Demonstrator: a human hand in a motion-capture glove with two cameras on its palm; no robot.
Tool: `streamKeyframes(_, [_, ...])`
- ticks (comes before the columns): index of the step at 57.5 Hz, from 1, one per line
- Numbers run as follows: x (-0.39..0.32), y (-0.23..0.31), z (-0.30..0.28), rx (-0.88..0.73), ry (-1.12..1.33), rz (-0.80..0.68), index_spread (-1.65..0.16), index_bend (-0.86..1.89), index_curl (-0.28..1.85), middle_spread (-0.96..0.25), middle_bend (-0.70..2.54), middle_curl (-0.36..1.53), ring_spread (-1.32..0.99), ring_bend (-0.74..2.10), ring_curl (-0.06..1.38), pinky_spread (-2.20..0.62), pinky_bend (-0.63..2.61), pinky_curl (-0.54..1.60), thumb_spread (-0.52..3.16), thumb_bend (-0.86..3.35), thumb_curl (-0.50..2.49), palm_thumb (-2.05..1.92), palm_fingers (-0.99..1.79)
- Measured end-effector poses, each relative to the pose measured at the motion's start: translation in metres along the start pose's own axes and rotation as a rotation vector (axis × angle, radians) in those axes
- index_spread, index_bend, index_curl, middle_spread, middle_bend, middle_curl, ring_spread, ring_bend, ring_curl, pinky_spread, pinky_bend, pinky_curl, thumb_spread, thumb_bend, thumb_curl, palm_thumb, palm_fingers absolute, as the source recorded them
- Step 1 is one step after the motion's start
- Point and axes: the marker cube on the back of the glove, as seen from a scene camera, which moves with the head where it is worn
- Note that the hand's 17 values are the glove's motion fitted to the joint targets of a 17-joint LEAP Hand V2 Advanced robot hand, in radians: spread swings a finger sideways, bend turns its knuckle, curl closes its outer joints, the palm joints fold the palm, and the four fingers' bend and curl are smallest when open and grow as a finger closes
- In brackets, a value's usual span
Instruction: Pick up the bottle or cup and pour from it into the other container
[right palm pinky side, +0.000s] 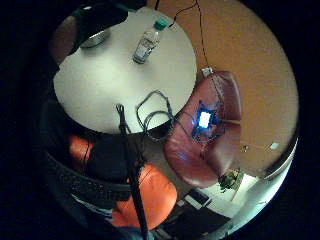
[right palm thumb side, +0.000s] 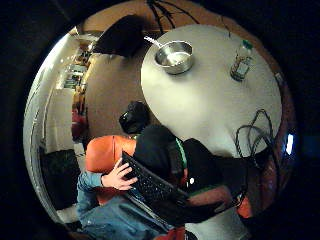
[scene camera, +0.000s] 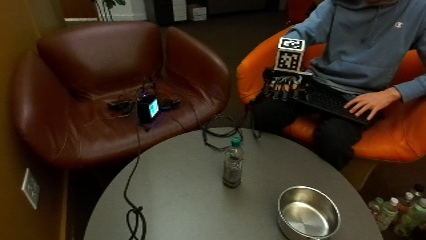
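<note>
Nothing done yet, as far as can be judged. Plastic bottle (scene camera: 233, 164) with green cap upright near the middle of the round grey table (scene camera: 180, 200), untouched. Metal bowl (scene camera: 308, 212) at about four o'clock from the bottle, near the table's edge, well apart from it and apparently empty. Gloved right hand (scene camera: 283, 86) raised off the table, at about one o'clock from the bottle, above the near end of a black keyboard (scene camera: 329, 102) on the person's lap; fingers hanging down, relaxed, gripping nothing. Bare left hand (scene camera: 370, 103) resting on the keyboard's far end. Cable loop (scene camera: 219, 132) lying over the table's far edge at twelve o'clock from the bottle.

Still to come, by judgement: reaching across to the bottle, closing round its body, lifting, carrying over the bowl and tipping. Cap apparently on, so likely needing removal before anything pours.
</note>
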Motion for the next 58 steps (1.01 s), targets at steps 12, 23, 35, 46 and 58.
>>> streamKeyframes(12, [0.007,-0.013,-0.001,-0.026,0.0,0.006,-0.36,0.13,0.09,-0.07,0.19,0.13,-0.05,0.37,0.15,0.22,0.54,0.23,0.85,0.19,0.17,0.48,0.2])
streamKeyframes(23, [0.019,-0.025,-0.001,-0.019,0.013,0.006,-0.4,0.14,0.14,-0.08,0.2,0.2,-0.06,0.39,0.19,0.25,0.55,0.27,0.99,0.11,0.23,0.52,0.18])
streamKeyframes(35, [0.035,-0.035,-0.007,-0.03,0.024,0.0,-0.4,0.14,0.17,-0.08,0.19,0.24,-0.06,0.39,0.22,0.25,0.55,0.29,1.03,0.03,0.27,0.56,0.17])
streamKeyframes(46, [0.058,-0.037,-0.013,-0.04,0.05,0.005,-0.41,0.14,0.19,-0.08,0.19,0.27,-0.06,0.39,0.24,0.25,0.54,0.31,1.04,-0.02,0.3,0.58,0.17])
streamKeyframes(58, [0.094,-0.037,-0.013,-0.054,0.042,0.033,-0.41,0.14,0.2,-0.08,0.19,0.28,-0.06,0.39,0.25,0.26,0.54,0.32,1.05,-0.02,0.32,0.59,0.16])
